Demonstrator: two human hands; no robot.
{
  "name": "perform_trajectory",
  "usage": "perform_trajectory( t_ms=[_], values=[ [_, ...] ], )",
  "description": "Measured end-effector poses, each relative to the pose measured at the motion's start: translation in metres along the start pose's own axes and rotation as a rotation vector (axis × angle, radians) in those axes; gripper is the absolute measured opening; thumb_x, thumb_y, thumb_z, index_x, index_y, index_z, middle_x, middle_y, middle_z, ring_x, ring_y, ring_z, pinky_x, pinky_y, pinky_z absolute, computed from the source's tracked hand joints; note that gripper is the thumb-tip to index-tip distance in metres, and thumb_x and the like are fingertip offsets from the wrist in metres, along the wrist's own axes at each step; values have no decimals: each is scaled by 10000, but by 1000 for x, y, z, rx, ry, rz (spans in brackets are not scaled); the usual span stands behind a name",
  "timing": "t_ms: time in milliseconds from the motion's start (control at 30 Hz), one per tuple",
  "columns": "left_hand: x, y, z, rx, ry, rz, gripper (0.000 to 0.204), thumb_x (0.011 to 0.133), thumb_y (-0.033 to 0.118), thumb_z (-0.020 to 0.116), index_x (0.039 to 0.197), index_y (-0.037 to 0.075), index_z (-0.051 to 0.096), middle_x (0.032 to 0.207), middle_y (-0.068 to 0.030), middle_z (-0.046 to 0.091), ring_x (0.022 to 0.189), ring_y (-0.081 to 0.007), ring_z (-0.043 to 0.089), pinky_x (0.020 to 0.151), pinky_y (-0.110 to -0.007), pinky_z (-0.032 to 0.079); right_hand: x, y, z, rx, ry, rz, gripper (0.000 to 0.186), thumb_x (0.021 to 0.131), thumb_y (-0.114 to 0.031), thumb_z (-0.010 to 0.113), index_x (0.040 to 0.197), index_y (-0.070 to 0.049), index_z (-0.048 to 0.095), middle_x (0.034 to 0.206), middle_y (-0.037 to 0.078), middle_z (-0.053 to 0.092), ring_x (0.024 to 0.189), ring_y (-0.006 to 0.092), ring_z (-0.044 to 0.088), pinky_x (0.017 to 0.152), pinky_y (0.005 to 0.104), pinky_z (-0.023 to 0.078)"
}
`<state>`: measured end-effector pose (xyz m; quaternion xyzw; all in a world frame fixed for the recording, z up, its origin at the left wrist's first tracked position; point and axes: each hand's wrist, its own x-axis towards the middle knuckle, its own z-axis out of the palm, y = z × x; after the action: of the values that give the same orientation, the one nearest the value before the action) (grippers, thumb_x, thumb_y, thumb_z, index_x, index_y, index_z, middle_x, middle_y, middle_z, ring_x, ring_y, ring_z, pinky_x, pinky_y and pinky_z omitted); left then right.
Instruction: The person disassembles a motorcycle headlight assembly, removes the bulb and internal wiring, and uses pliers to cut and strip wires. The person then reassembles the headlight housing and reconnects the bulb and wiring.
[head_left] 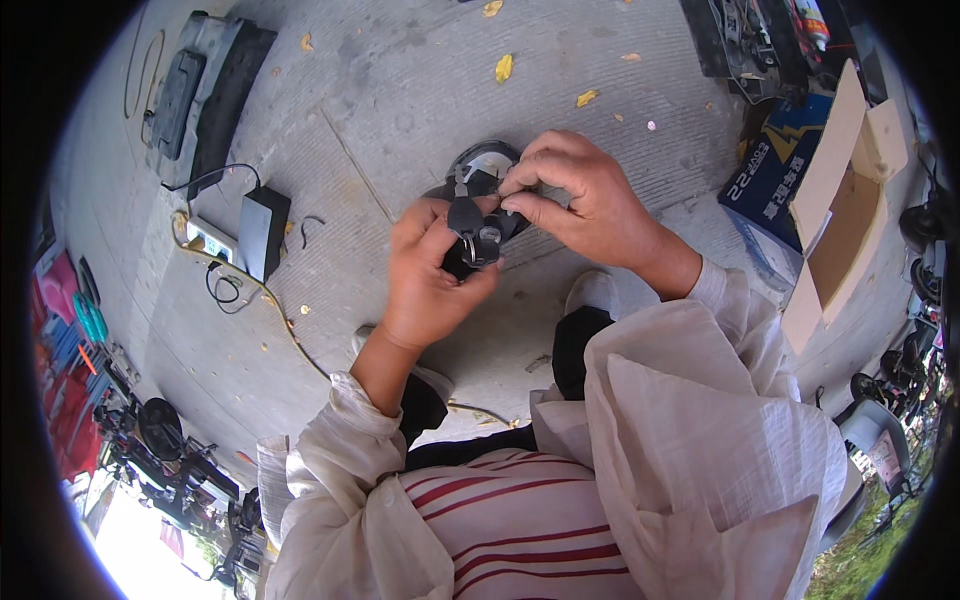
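Observation:
Before me, above the concrete floor, is a black plastic part [466, 217] with a rounded, glossy grey end pointing away and a knob-like piece near me. I cannot make out its exact kind. My left hand [428, 270] is wrapped round its near left side, thumb and fingers closed on it. My right hand [578, 195] comes in from the right, thumb and forefinger pinched at the part's right side. Whatever sits between those fingertips is too small to name. The far underside of the part is hidden.
At left, a black box-shaped charger [262, 235] lies beside a white power strip [212, 240] with a trailing cable. Beyond them is a grey-black plastic case [195, 100]. An opened cardboard box [845, 235] and a dark blue carton [775, 180] stand at right. Yellow leaves [503, 68] dot the floor.

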<state>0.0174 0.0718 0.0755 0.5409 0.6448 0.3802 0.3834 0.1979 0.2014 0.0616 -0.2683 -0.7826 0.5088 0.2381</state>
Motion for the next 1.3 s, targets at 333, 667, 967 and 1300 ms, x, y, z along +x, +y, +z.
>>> perform_trajectory(
  t_ms=[333,667,967,1300],
  values=[
    [-3,2,0,117,-13,-13,600,625,69,802,1205,48,651,1001,-105,606,971,-318,585,892,-404,445,-2,-3,2,180,-34,189,101,910,-126,670,926,-27,674,961,87,568,881,229,574,786,347,471],
    [-3,9,-3,145,-104,139,807,586,59,802,1353,88,551,978,-104,607,911,-326,564,878,-407,424,7,24,-16,669,-528,374,149,941,-128,618,984,-2,685,1035,68,617,997,160,582,903,318,466],
    [-6,11,-3,245,-64,22,976,568,66,798,1472,107,433,972,-82,611,873,-316,558,874,-409,425,14,12,-16,569,-251,478,99,945,-100,631,969,-11,669,980,29,608,861,119,559,781,288,459],
    [-4,15,3,444,-70,143,632,576,113,839,1165,98,609,1033,-108,584,906,-336,584,824,-446,463,-6,-18,-2,-6,-19,208,121,811,-70,704,897,-38,626,805,88,548,731,228,562,667,365,463]
  ],
)
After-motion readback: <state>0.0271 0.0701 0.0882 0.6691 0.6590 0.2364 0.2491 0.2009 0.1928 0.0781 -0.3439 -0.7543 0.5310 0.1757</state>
